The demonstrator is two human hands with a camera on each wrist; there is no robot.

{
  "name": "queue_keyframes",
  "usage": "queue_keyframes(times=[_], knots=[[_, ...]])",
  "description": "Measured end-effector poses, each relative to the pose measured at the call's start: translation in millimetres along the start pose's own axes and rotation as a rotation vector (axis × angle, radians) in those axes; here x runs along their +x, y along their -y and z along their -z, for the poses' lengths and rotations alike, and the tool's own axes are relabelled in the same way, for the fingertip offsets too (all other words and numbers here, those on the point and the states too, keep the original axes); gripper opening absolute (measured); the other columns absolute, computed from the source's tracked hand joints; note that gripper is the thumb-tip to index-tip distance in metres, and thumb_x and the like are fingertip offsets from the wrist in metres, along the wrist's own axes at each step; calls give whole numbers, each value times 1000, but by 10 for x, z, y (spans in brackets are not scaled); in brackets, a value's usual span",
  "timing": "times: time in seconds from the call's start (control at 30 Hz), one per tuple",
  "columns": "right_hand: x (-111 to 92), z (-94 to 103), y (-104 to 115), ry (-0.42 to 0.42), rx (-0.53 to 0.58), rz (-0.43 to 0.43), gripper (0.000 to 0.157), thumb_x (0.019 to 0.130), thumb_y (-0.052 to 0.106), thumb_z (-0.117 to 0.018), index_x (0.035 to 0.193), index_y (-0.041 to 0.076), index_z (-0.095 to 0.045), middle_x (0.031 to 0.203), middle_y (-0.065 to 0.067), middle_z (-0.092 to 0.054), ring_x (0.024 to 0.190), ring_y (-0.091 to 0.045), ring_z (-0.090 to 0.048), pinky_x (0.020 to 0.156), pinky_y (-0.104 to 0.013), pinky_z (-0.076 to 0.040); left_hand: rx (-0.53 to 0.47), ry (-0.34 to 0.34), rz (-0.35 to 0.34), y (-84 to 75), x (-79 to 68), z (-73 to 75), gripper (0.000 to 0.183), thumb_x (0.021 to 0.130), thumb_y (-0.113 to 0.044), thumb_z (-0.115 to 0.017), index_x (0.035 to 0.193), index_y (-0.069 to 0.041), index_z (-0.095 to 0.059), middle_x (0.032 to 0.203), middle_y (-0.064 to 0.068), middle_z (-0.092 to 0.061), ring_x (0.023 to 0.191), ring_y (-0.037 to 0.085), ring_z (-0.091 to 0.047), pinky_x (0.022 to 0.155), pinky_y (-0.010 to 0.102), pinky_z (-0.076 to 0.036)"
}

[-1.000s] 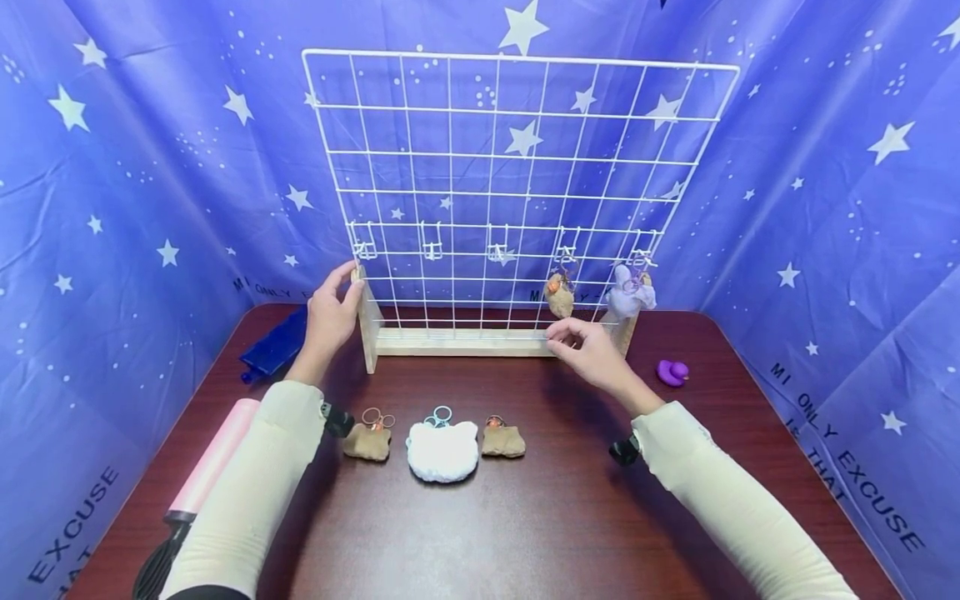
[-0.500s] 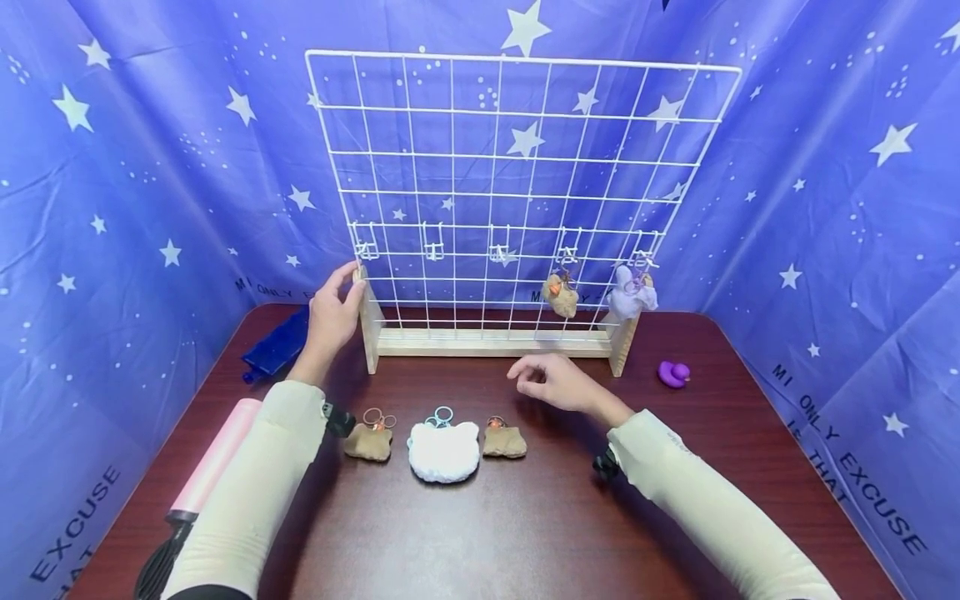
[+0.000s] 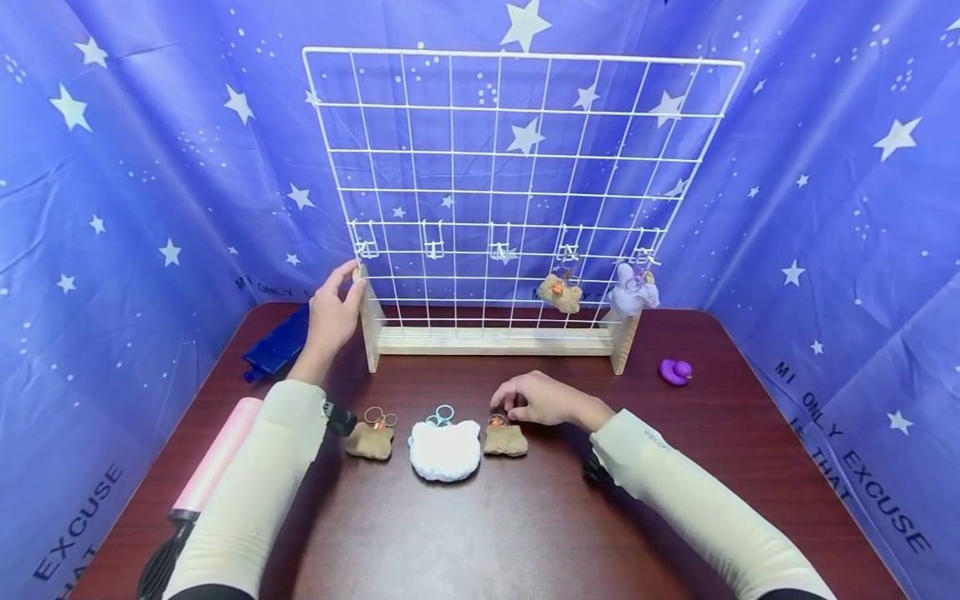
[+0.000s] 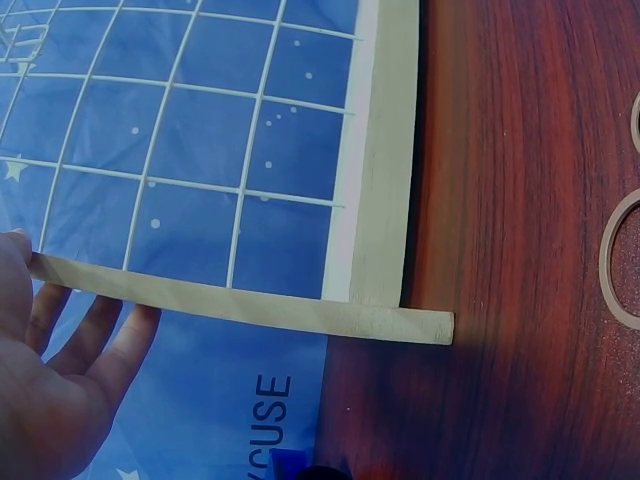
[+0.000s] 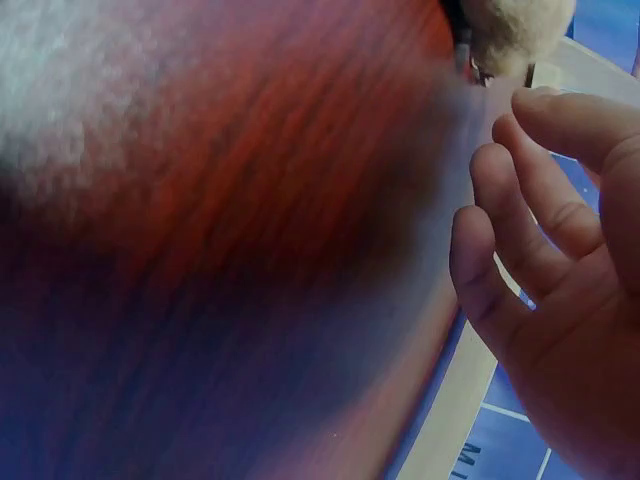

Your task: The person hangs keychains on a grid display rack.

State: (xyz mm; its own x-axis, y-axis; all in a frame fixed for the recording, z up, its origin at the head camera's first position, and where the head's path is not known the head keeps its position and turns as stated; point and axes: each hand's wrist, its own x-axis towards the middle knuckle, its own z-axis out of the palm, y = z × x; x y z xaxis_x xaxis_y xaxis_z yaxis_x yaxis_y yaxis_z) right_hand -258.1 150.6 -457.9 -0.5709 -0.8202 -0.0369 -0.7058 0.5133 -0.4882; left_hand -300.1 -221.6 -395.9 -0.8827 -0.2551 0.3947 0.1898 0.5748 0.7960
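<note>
My left hand (image 3: pixel 335 310) grips the left wooden upright (image 3: pixel 369 321) of a stand with a white wire grid (image 3: pixel 491 175). In the left wrist view its fingers (image 4: pixel 125 350) lie against the outer side of that upright (image 4: pixel 250 305). My right hand (image 3: pixel 543 398) hovers low over the table with loosely bent fingers, beside the ring of a brown plush keychain (image 3: pixel 506 441). The right wrist view shows the thumb and fingers near a tan plush (image 5: pixel 515 35), with nothing held. To the left lie a white plush keychain (image 3: pixel 445 452) and another brown plush keychain (image 3: pixel 370 442).
Several white hooks (image 3: pixel 433 248) line the grid. A brown duck-like plush (image 3: pixel 561 293) and a lilac plush (image 3: pixel 633 293) hang at its right. A purple duck (image 3: pixel 675 372) stands far right. At left lie a blue item (image 3: pixel 277 343) and a pink cylinder (image 3: pixel 219 457).
My right hand has come away from below the hanging brown plush, down and left to the brown keychain on the table. That hanging plush has swung round. My left hand stays put.
</note>
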Motion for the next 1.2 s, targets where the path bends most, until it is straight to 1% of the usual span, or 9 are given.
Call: queue_keyframes(times=[0.13, 0.23, 0.53, 0.83, 0.93, 1.07, 1.2], knots=[[23, -25, -16, 40, -13, 24, 29, 91, 4, -69, 117, 16, -73, 88, 3, -69, 78, -3, -60, 75, -22, -51, 7, -2, -5, -6, -3, 11, 40, 102, -32, -61, 142, -23, -60, 137, 10, -67, 122, 34, -65, 105, 51, -46], [26, -37, -20, 51, -18, 27, 30, 90, 4, -70, 118, 16, -74, 87, 5, -68, 78, -2, -58, 74, -20, -50, 10, 1, -6, -10, -4, 14, 40, 102, -31, -60, 142, -23, -60, 138, 10, -67, 121, 34, -65, 105, 51, -46], [46, -57, -35, 52, -37, 41, 31, 89, 5, -72, 117, 19, -75, 86, 5, -67, 78, -1, -56, 74, -19, -48, 15, 4, 3, -13, 9, 18, 40, 102, -32, -60, 142, -24, -60, 138, 8, -67, 124, 34, -63, 107, 51, -45], [44, -43, 30, 73, -72, 58, 34, 89, 6, -73, 119, 21, -76, 89, 2, -66, 81, -9, -59, 75, -20, -46, 16, 6, 1, 6, 7, 12, 40, 102, -33, -60, 142, -24, -60, 138, 8, -67, 118, 34, -66, 104, 51, -46], [43, -45, 43, 82, -98, 66, 35, 89, 9, -74, 121, 23, -75, 89, 3, -65, 82, -9, -59, 77, -21, -45, 13, 5, 2, 7, 5, 13, 40, 102, -33, -60, 142, -24, -60, 138, 8, -67, 122, 34, -64, 106, 51, -46], [52, -65, 32, 77, -126, 60, 30, 88, 13, -75, 117, 23, -74, 88, 3, -63, 82, -7, -57, 77, -22, -44, 10, 5, 3, 4, 5, 13, 41, 102, -33, -60, 142, -25, -60, 138, 8, -66, 125, 34, -63, 107, 51, -45], [56, -77, 27, 74, -140, 49, 28, 88, 14, -76, 114, 22, -71, 89, 3, -62, 82, -6, -55, 77, -23, -45, 9, 6, 4, -1, 4, 13, 41, 102, -33, -60, 142, -25, -60, 138, 8, -66, 123, 34, -64, 106, 51, -46]])
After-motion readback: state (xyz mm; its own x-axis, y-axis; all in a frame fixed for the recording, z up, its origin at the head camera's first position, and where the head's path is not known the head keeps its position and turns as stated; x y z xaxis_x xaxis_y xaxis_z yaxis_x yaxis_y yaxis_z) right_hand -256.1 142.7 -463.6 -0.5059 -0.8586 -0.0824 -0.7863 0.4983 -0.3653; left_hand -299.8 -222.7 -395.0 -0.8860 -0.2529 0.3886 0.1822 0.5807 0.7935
